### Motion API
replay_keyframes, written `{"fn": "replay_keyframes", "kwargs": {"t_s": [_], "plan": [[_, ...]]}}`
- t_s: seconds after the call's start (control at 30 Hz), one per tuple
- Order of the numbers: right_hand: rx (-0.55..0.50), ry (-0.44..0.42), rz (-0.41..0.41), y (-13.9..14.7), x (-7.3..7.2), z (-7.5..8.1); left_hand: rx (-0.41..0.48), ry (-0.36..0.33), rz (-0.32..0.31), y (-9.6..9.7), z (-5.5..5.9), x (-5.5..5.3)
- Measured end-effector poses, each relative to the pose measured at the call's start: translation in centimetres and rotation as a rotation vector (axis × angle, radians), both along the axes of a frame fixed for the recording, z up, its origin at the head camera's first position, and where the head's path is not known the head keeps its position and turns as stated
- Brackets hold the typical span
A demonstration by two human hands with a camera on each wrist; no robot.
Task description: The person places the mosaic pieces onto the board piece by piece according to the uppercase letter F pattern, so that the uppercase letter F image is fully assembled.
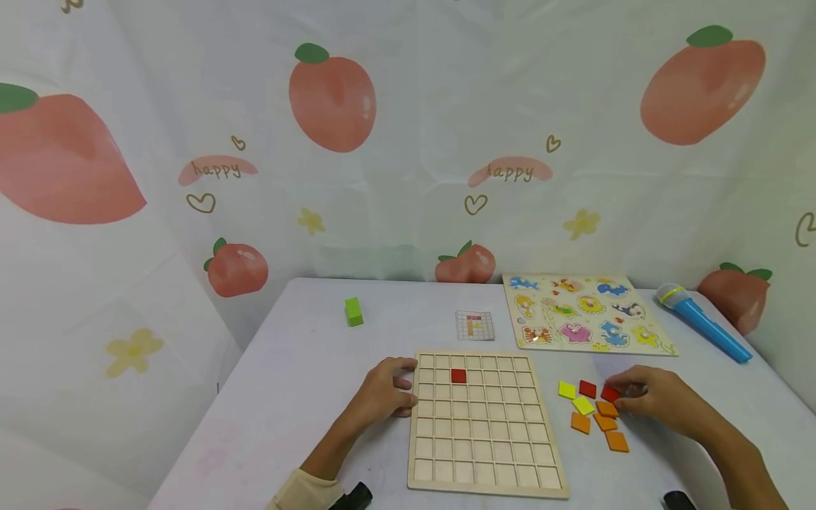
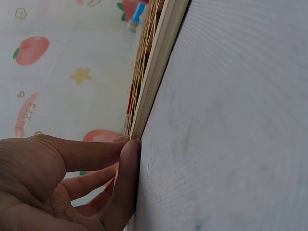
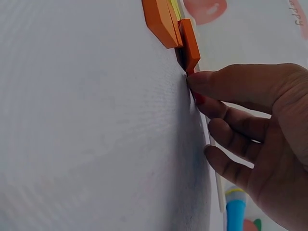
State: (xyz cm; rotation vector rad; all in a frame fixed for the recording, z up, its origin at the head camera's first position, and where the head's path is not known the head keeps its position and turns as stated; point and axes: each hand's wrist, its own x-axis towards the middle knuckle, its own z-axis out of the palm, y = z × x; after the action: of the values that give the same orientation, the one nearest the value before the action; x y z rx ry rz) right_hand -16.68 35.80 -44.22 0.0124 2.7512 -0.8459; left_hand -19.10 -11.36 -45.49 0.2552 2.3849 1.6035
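Note:
A wooden grid board (image 1: 484, 428) lies flat on the table, with one red square tile (image 1: 458, 376) in a cell of its second row. My left hand (image 1: 384, 388) holds the board's left edge, its thumb and a fingertip at the rim in the left wrist view. To the right of the board, my right hand (image 1: 659, 400) pinches another red tile (image 1: 610, 394) between thumb and fingers; in the right wrist view the fingertips mostly hide it. Beside that hand lie a loose red tile (image 1: 588, 389), two yellow tiles (image 1: 567, 390) and several orange tiles (image 1: 617, 441).
Behind the board lies a small pattern card (image 1: 474, 326). An animal puzzle board (image 1: 586, 314) and a blue toy microphone (image 1: 704, 324) sit at the back right. A green block (image 1: 353, 312) stands at the back left. A fruit-print curtain (image 1: 408, 142) hangs behind the table.

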Motion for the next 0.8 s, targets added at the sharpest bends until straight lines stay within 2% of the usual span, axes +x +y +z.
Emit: {"fn": "replay_keyframes", "kwargs": {"t_s": [0.33,0.8], "plan": [[0.033,0.074,-0.003,-0.1,0.0,0.2,-0.015,-0.002,0.010,0.1,0.0,0.1],[-0.017,0.147,0.048,-2.3,-0.6,0.7,-0.006,-0.001,-0.004,0.0,0.0,0.0]]}}
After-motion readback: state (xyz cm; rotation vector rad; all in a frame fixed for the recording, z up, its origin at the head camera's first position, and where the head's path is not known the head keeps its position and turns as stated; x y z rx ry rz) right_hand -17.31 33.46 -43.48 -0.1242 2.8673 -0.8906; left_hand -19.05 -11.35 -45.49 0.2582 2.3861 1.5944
